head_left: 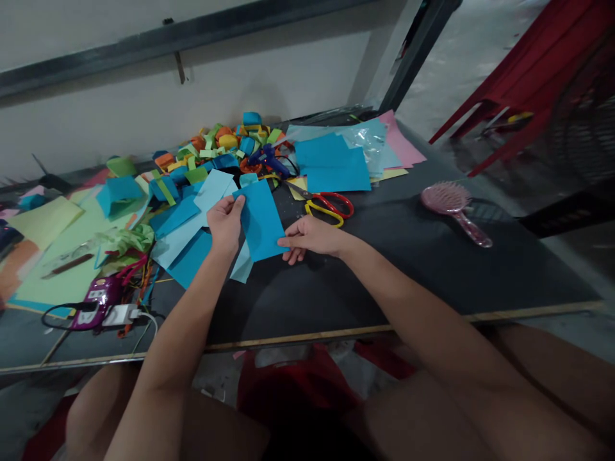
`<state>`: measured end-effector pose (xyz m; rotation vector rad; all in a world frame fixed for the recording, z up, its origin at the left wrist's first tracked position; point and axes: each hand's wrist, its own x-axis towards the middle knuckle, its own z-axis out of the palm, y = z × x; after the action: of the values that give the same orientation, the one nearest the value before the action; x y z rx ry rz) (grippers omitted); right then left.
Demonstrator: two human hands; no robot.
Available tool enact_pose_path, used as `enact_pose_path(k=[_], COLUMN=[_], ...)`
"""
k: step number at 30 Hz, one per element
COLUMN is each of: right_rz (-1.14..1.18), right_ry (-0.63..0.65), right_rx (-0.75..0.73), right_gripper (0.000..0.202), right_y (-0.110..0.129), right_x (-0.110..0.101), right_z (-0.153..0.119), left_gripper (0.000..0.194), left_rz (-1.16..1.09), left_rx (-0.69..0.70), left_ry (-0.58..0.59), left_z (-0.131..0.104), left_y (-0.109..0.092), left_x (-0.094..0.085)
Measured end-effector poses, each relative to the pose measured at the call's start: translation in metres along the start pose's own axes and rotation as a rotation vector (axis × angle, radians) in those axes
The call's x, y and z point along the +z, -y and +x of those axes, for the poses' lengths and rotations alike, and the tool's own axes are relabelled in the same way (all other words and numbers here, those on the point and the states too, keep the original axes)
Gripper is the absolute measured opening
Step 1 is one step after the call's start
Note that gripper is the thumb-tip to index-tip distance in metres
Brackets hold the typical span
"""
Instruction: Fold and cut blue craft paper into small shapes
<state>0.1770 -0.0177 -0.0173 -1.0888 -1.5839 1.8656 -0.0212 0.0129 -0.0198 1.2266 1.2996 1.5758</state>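
A blue paper rectangle (pixel 262 221) is held up over the dark table between my two hands. My left hand (pixel 225 221) pinches its upper left edge with the thumb in front. At the lower right corner, my right hand (pixel 307 238) grips the sheet between thumb and fingers. Scissors with red and yellow handles (pixel 331 208) lie just beyond my right hand. Blue and light blue paper pieces (pixel 175 240) are spread to the left of and partly under the held sheet.
Folded colourful paper pieces (pixel 216 144) are heaped by the wall, beside a blue glue gun (pixel 271 160). More blue sheets (pixel 336 163) lie behind the scissors. A pink hairbrush (pixel 449 198) rests at right. A purple power strip (pixel 100 301) with cables sits at left.
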Motion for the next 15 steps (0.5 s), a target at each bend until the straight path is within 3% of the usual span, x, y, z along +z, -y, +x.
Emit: enact_pose_path(k=[8,12,15], right_rz=[-0.025,0.107,0.334], right_ry=[0.11,0.127,-0.003], right_rx=[0.083,-0.008,-0.13], right_gripper=[0.039,0.045,0.048], right_y=[-0.001,-0.002,0.0], right_x=[-0.007,-0.007,-0.006], right_z=[-0.003,-0.003,-0.006], left_gripper=[0.035,0.049,0.058], left_rz=[0.06,-0.199,-0.401], left_rx=[0.1,0.167,0.134], left_ry=[-0.089,-0.07,0.061], left_z=[-0.003,0.0,0.003], left_y=[-0.003,-0.011,-0.012], left_x=[-0.002,-0.008,-0.01])
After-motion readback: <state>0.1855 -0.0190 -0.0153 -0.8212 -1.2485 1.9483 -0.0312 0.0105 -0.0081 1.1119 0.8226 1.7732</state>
